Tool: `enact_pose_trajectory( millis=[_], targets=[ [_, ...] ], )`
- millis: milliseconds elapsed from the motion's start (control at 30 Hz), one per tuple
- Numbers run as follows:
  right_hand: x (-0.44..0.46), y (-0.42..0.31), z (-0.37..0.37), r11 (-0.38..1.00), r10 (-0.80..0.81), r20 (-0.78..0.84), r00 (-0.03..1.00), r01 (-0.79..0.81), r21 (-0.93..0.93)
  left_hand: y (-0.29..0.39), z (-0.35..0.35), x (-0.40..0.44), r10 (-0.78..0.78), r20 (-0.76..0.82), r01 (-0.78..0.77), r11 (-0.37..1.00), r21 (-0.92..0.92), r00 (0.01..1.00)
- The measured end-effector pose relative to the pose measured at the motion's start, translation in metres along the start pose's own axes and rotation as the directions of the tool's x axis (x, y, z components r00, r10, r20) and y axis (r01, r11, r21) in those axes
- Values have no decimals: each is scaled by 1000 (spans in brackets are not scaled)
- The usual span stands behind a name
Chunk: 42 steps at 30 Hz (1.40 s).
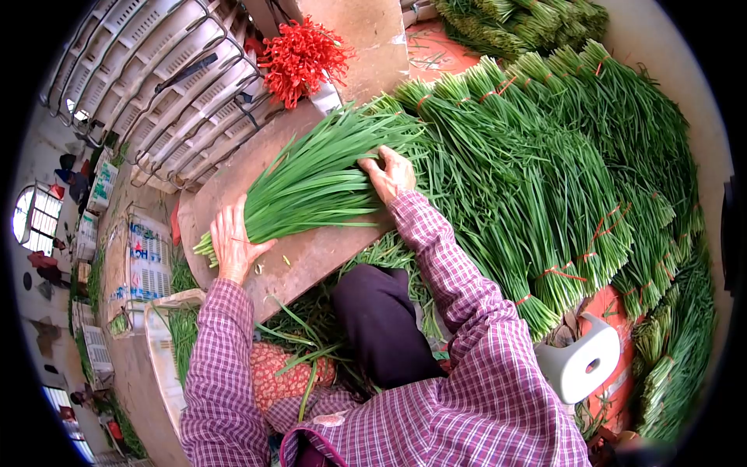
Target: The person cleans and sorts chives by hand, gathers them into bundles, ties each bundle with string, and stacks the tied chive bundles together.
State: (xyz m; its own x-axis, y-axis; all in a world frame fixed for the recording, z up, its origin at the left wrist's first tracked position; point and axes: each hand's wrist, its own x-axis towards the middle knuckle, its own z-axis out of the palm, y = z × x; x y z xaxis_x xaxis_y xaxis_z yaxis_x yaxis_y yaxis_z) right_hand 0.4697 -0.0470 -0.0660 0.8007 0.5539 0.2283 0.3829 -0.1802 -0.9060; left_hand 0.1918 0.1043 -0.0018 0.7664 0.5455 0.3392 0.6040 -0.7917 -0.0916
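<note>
A loose pile of garlic chives (311,179) lies on a brown board (307,268), pale stem ends to the left and green leaves fanned to the right. My left hand (232,243) lies over the stem ends, fingers stretched out and thumb spread to the side. Against the near edge of the leaves is my right hand (391,176), its fingers bent round some of them; the fingertips are partly hidden. Small cut bits lie on the board close to my left thumb.
Tied chive bundles (506,179) are stacked at right. Red ties (305,61) hang beyond the board, near white crates (167,70) in a metal frame. A white stool (583,358) stands at lower right. Loose leaves lie around my knee (381,319). People are in the far left background.
</note>
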Motion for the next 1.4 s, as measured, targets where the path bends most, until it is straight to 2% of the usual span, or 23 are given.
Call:
enact_pose_trajectory(
  millis=[33,67,133,167,200,233,267,300,333,400,433,500,567,667,733,767,867,967,1067,1200,1300,1333,1400],
  targets=[
    [6,22,17,982,53,-189,980,-17,186,0,0,0,-2,-3,2,1000,6,1000],
    [14,36,15,846,102,-140,985,-12,532,1,0,-1,-3,-5,3,1000,6,1000],
    [14,35,-6,848,148,-160,976,-42,528,1,-1,-1,-1,-7,1,1000,7,1000],
    [5,13,-18,757,159,-188,969,2,653,2,-2,0,0,-10,0,1000,5,1000],
    [-4,-3,-31,764,106,-164,981,25,645,2,-3,-1,1,-17,-1,1000,-3,1000],
    [-16,-23,-50,782,-37,-10,999,35,622,3,-3,-2,2,-24,-2,1000,-12,1000],
    [-27,-30,-55,709,-131,285,949,-111,696,4,-2,-2,2,-24,-2,1000,-14,1000],
    [-35,-46,-66,848,-327,504,799,12,530,4,-2,-3,14,-44,-15,1000,-8,999],
    [-42,-63,-72,822,-521,570,635,192,536,4,-2,-3,27,-62,-27,1000,-2,998],
    [-34,-69,-64,775,-626,426,654,459,435,5,-2,-2,21,-48,-21,1000,-6,999],
    [-21,-70,-68,812,-570,324,755,459,360,5,-3,-2,8,-37,-9,1000,-9,999],
    [12,-55,-62,854,-343,6,939,309,418,4,-1,-3,10,-36,-10,1000,-7,999],
    [50,-23,-61,962,-251,-128,959,262,79,2,0,-4,-16,-36,17,1000,4,999],
    [33,-71,-63,937,-296,-113,948,311,158,1,-1,-4,16,-32,-16,1000,-4,999],
    [13,-99,-45,845,-517,-3,856,511,155,-2,-1,-5,6,-23,-6,1000,-13,1000],
    [2,-111,-31,754,-653,33,756,646,124,-1,-4,-5,-14,-1,14,999,-33,1000],
    [-27,-120,18,674,-734,247,633,722,153,-6,-3,-4,21,-22,-21,1000,-12,1000],
    [-49,-123,54,696,-694,430,577,690,198,-5,-3,-4,-3,-20,3,999,-42,1000],
    [-58,-126,76,674,-683,485,546,727,130,-6,0,-4,-17,-30,16,999,-39,999],
    [-62,-135,88,669,-668,519,533,736,105,-8,4,-5,-10,-105,1,997,-83,994],
    [-66,-139,95,644,-723,413,554,757,110,-8,7,-6,-21,-156,2,992,-126,988],
    [-65,-138,95,658,-703,435,563,747,97,-9,8,-7,-30,-55,25,995,-92,998],
    [-63,-139,93,718,-645,472,601,687,107,-8,10,-6,-47,-36,45,998,-53,998]
  ],
)
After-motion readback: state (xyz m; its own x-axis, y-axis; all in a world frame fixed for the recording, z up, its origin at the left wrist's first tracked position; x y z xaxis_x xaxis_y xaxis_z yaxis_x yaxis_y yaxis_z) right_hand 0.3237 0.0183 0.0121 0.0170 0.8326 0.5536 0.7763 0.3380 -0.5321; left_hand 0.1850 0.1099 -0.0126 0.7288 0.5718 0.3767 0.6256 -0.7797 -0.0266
